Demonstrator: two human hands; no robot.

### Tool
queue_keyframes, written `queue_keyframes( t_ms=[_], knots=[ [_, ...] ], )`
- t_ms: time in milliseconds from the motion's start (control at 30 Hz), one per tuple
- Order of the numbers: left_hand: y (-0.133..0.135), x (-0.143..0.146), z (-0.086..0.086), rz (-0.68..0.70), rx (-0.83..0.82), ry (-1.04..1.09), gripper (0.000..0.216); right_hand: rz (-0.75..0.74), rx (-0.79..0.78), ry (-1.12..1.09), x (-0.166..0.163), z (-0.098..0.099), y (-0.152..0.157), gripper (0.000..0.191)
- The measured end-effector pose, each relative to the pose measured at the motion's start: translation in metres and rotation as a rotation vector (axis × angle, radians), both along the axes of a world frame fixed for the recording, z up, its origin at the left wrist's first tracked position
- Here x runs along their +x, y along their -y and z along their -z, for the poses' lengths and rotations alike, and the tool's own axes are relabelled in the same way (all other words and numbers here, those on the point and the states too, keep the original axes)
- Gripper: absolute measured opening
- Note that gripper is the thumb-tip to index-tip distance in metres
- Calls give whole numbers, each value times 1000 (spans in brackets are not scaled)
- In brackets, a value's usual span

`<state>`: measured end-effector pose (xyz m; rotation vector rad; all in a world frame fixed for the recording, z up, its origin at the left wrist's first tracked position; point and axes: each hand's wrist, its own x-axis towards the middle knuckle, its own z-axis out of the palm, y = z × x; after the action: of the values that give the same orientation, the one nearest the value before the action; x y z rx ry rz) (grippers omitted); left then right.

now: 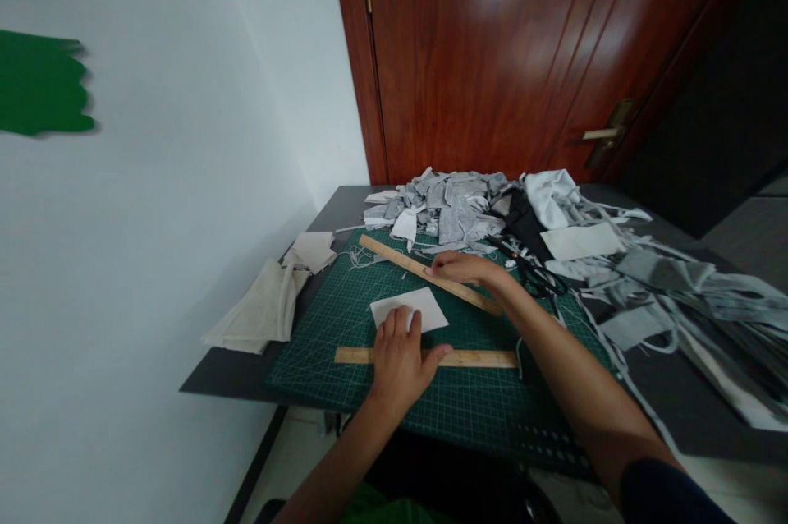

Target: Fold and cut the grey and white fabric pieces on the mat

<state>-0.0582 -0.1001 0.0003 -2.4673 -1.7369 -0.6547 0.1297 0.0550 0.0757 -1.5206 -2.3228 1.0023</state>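
Both forearms reach forward from the lower edge of the view over a dark green cutting mat [468,405] that lies on the dark worktop [234,372]. Nearest, the left hand [400,356] lies palm down, fingers spread flat and gripping nothing; its palm presses on a wooden ruler [486,358] running across the mat, and its fingertips rest on the near edge of a small white fabric piece [415,306]. Farther out, the right arm stretches diagonally across the mat, and the right hand [465,268] sits fingers down on a second wooden ruler [394,255], which lies at a slant beyond the white piece; whether the fingers pinch it or only press it I cannot tell. Black scissors [535,273] lie just right of that hand. Behind the mat is a heap of grey and white fabric scraps [449,212], with more strips trailing down the right side. Folded cream cloth [262,310] lies left of the mat, near the wall.
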Motion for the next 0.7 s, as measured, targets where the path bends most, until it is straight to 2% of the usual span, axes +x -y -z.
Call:
queue_keyframes(
  t_ms=[100,200,367,433,567,700],
  knots=[
    [-2,0,-1,-4,-13,-3,58,38,-29,-59,-9,10,7,29],
    [-3,1,-2,35,-35,-33,64,94,-61,-137,-14,24,16,27],
    [-12,-5,-14,113,-103,-77,64,192,-115,-286,6,43,31,29],
    [-22,-9,-20,167,-147,-84,56,227,-135,-335,22,47,34,34],
    [-53,-11,-29,315,-238,-73,25,288,-131,-389,44,53,33,38],
    [-78,4,-35,376,-238,-114,26,291,-116,-428,45,56,28,36]
  ],
)
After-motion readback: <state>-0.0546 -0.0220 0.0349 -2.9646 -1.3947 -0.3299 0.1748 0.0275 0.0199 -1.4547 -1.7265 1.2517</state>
